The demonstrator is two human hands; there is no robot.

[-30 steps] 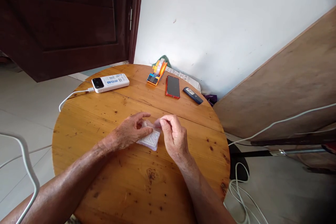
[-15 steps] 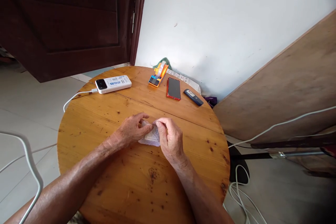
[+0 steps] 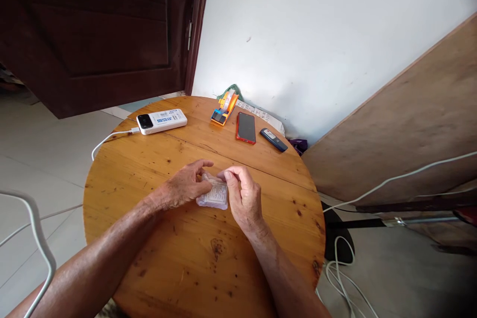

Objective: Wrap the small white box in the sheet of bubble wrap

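Observation:
A small clear plastic packet (image 3: 213, 198) with a pale printed label lies on the round wooden table (image 3: 186, 243). My left hand (image 3: 186, 185) grips its left side, thumb laid over the top face and index finger stretched out beyond the far edge. At the packet's far right corner, my right hand (image 3: 244, 196) pinches the plastic between thumb and index finger. The other right fingers are curled in. What lies under the left palm is hidden.
Behind the hands are a white power bank (image 3: 162, 121) with a cable, an orange tape dispenser (image 3: 224, 108), a red-edged phone (image 3: 246, 127) and a dark blue handheld device (image 3: 274, 139). A white wall (image 3: 316, 35) and dark door (image 3: 112, 35) stand beyond the table.
My left thumb has drawn back slightly to the left, and my right hand has shifted a little to the right. More of the packet's label shows between them.

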